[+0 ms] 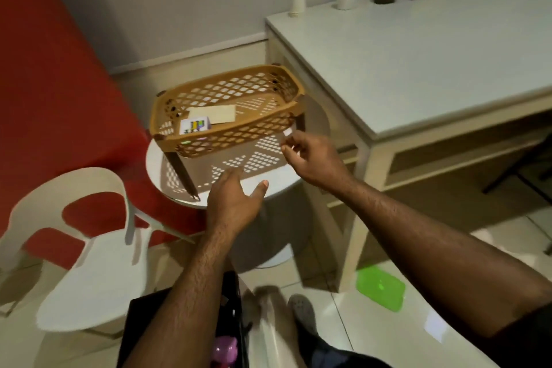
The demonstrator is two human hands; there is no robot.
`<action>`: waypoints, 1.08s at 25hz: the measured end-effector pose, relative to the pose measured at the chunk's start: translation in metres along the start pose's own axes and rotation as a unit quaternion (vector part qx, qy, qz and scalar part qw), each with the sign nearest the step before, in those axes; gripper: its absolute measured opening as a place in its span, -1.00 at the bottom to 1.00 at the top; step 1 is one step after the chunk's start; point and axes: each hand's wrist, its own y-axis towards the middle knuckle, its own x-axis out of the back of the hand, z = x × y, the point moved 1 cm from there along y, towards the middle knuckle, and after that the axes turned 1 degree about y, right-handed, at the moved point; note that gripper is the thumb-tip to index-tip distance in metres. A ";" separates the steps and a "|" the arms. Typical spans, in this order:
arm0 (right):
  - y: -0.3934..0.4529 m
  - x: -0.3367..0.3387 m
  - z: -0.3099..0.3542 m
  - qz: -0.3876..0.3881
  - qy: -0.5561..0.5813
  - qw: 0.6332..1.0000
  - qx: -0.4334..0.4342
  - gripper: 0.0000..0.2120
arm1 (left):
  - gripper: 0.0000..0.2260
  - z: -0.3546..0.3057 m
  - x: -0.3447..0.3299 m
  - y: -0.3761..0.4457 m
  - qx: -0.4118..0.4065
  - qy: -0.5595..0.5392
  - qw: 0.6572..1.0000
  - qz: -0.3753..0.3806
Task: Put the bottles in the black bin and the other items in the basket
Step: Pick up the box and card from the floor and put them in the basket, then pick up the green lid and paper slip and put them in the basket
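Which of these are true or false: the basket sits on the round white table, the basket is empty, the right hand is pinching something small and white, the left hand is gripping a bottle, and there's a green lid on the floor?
1. The basket sits on the round white table. True.
2. The basket is empty. False: a colourful box and a flat cream card lie in it.
3. The right hand pinches something small and white. True.
4. The left hand grips a bottle. False: it is open and holds nothing.
5. A green lid lies on the floor. True.
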 end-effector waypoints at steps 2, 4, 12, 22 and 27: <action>-0.054 0.025 -0.017 0.028 -0.033 0.998 -0.043 -0.87 | -0.43 -0.018 -0.019 -0.035 -0.022 -0.016 0.999 0.039; -0.103 0.055 -0.039 0.049 -0.061 0.992 -0.102 -0.88 | -0.43 -0.035 -0.038 -0.063 -0.070 -0.019 0.993 0.093; -0.274 0.170 -0.143 0.046 -0.131 0.912 -0.385 -0.85 | -0.48 -0.091 -0.111 -0.129 -0.162 -0.025 0.955 0.248; -0.413 0.248 -0.255 0.043 -0.084 0.838 -0.538 -0.92 | -0.56 -0.161 -0.282 -0.178 -0.105 0.038 0.911 0.396; -0.446 0.253 -0.364 0.141 -0.040 0.821 -0.552 -0.87 | -0.58 -0.182 -0.388 -0.200 -0.021 0.118 0.883 0.455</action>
